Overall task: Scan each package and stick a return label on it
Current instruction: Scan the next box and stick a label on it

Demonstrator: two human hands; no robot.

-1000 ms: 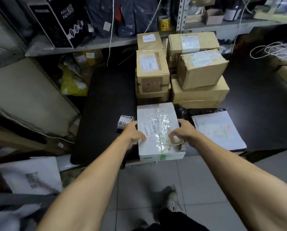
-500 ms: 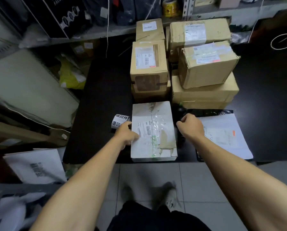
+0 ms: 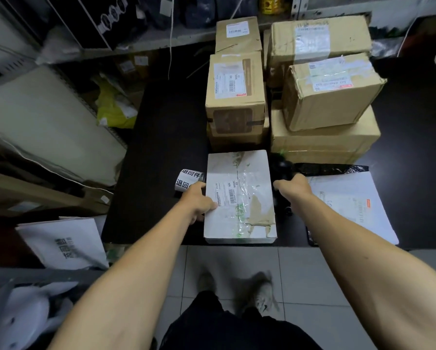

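White parcel held at the desk's front edge, label roll beside it, scanner not identifiable.

The black desk (image 3: pixel 161 147) carries a stack of brown cartons (image 3: pixel 323 137) at the back, and a white mailer bag (image 3: pixel 351 205) lies to the right. The white parcel (image 3: pixel 239 198) sits flat at the front edge, its barcode face up. Its left side is gripped by the left hand (image 3: pixel 196 202); the right hand (image 3: pixel 294 185) is curled over something dark just beside the parcel, and what it holds cannot be told. The return-label roll (image 3: pixel 188 180) lies just beyond the left hand. Wrinkled tape over the barcode could be expected to spoil a scan, and the parcel could be tipped off the edge.
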